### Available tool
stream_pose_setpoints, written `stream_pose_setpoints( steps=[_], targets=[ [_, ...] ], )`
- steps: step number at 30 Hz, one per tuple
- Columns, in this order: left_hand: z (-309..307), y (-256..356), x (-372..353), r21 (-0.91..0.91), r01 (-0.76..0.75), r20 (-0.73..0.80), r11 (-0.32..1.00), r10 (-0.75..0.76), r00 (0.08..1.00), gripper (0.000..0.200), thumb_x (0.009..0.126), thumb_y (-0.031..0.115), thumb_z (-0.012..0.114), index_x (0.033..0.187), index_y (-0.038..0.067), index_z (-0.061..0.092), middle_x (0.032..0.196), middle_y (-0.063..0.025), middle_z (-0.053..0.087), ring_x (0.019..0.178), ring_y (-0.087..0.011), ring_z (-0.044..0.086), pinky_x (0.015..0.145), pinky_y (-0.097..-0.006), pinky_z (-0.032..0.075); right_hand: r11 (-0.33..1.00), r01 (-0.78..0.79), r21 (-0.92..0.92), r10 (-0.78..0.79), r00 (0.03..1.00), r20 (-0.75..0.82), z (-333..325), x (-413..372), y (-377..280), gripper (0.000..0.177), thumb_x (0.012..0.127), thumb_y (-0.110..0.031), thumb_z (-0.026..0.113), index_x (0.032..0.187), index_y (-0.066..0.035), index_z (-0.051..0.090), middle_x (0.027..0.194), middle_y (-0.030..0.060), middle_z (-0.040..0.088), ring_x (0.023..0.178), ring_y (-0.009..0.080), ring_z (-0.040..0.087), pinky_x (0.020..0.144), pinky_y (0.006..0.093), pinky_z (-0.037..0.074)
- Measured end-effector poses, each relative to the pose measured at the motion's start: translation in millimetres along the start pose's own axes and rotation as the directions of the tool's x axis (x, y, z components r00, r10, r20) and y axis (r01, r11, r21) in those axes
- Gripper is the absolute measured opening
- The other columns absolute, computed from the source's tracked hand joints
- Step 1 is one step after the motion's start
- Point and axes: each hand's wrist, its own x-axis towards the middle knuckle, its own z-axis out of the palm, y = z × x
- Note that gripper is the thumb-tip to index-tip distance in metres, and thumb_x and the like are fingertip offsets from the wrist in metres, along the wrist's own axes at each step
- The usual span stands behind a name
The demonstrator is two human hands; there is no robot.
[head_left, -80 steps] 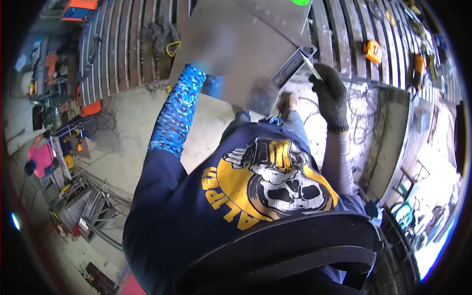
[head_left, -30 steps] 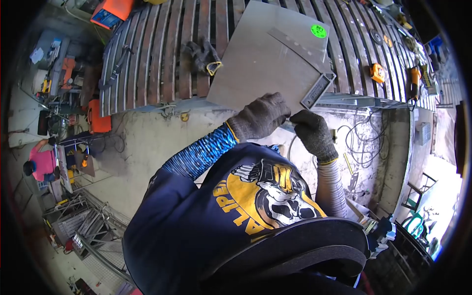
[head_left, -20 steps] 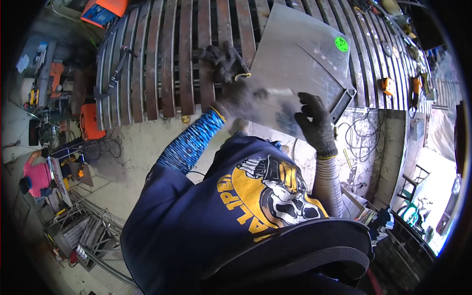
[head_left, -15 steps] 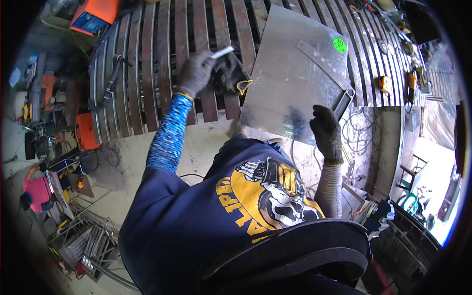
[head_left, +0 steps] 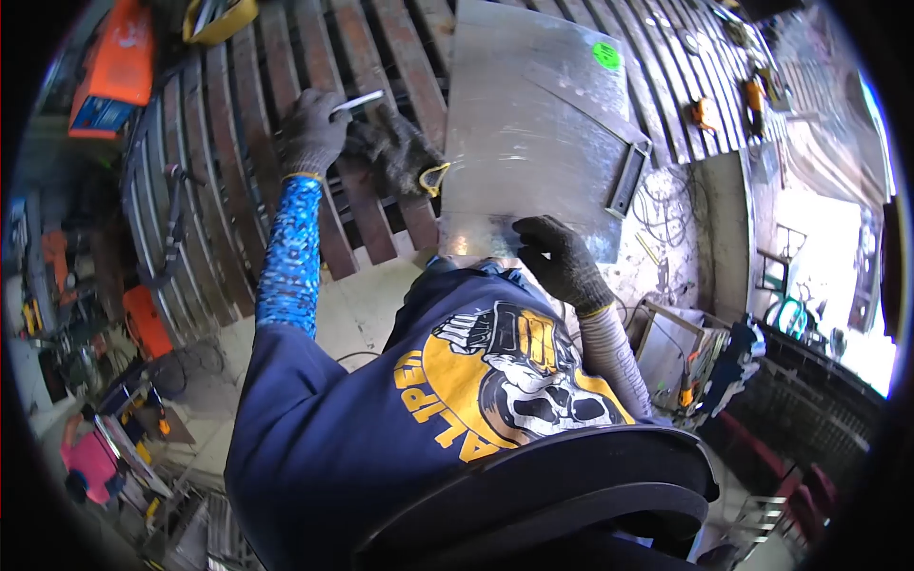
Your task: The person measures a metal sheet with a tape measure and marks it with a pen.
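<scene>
Since a second ago, your left hand [head_left: 314,133] has left the near edge of the metal sheet [head_left: 524,143], where both hands were together, and swung out to the left over the slatted bench [head_left: 224,162]. Your gloved fingers there are closed around a slim white stick [head_left: 359,100], its free end pointing right, above the slats and just beyond the loose dark glove [head_left: 405,157]. That glove lies crumpled by the sheet's left edge, its yellow cuff turned toward it.

Your right hand [head_left: 557,257], gloved too, is open with the fingers loosely bent, at the near edge of the sheet; you hold nothing visible in it, and I can't tell whether the fingertips touch the metal.

You have the sheet flat on the bench in front of you, its near part reaching past the bench edge. A green round sticker [head_left: 606,55] is at its far right, and a metal square [head_left: 628,181] lies across its right side, the thick arm by the right edge.

Farther right on the slats you have an orange tape measure [head_left: 705,114] and an orange-handled tool [head_left: 755,93]. An orange machine [head_left: 114,71] stands at the far left, and another person [head_left: 92,466] in pink is well off to your left.
</scene>
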Motion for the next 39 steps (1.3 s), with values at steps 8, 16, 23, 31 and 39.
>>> stream_pose_setpoints(
  steps=[8, 16, 23, 31, 39],
  targets=[
    [-1, 2, -4, -0.014, -0.021, -0.224, 1.000, 0.017, 0.975, 0.024, 0.084, 0.019, 0.074, 0.107, 0.012, 0.071, 0.118, -0.0129, 0.063, 0.113, -0.0338, 0.061, 0.096, -0.0449, 0.051, 0.999, 0.023, -0.048, -0.030, 0.986, -0.161, -15, -13, 25, 0.025, 0.089, -0.010, 0.067, 0.113, -0.003, 0.069, 0.104, 0.0197, 0.068, 0.092, 0.0361, 0.069, 0.080, 0.0412, 0.056],
    [-33, 142, -48, -0.526, -0.260, -0.100, 0.810, 0.244, 0.965, 0.013, 0.088, 0.007, 0.068, 0.100, 0.004, 0.071, 0.099, -0.0113, 0.069, 0.099, -0.0287, 0.066, 0.091, -0.0408, 0.052, 0.923, -0.384, 0.019, 0.240, 0.536, -0.809, -82, -3, 122, 0.071, 0.076, -0.029, 0.086, 0.136, -0.004, 0.058, 0.119, 0.0183, 0.065, 0.107, 0.0313, 0.066, 0.091, 0.0423, 0.055],
    [-10, 233, -150, -0.709, 0.268, 0.625, 0.653, 0.405, 0.667, 0.020, 0.092, 0.013, 0.067, 0.104, -0.001, 0.072, 0.096, -0.0167, 0.071, 0.089, -0.0290, 0.070, 0.082, -0.0378, 0.055, 0.952, -0.307, 0.009, 0.236, 0.714, -0.659, -122, 36, 156, 0.114, 0.066, -0.040, 0.089, 0.156, -0.004, 0.030, 0.142, 0.0294, 0.056, 0.133, 0.0408, 0.055, 0.111, 0.0421, 0.045],
    [49, 273, -225, -0.440, 0.527, 0.873, 0.727, 0.209, 0.441, 0.035, 0.099, 0.030, 0.067, 0.119, 0.002, 0.069, 0.114, -0.0139, 0.072, 0.104, -0.0241, 0.069, 0.094, -0.0369, 0.054, 0.967, -0.198, 0.157, 0.253, 0.747, -0.614, -177, 53, 179, 0.101, 0.069, -0.021, 0.084, 0.149, 0.005, 0.029, 0.128, 0.0217, 0.064, 0.115, 0.0299, 0.064, 0.101, 0.0385, 0.051],
    [126, 394, -237, -0.555, 0.405, 0.678, -0.727, -0.114, 0.726, 0.042, 0.101, 0.023, 0.064, 0.136, 0.004, 0.051, 0.136, -0.0163, 0.059, 0.126, -0.0328, 0.060, 0.104, -0.0514, 0.054, 0.734, -0.192, 0.652, 0.456, 0.850, -0.263, -198, 0, 280, 0.039, 0.075, -0.015, 0.074, 0.108, -0.003, 0.057, 0.085, 0.0084, 0.061, 0.070, 0.0199, 0.059, 0.062, 0.0342, 0.051]
  ],
)
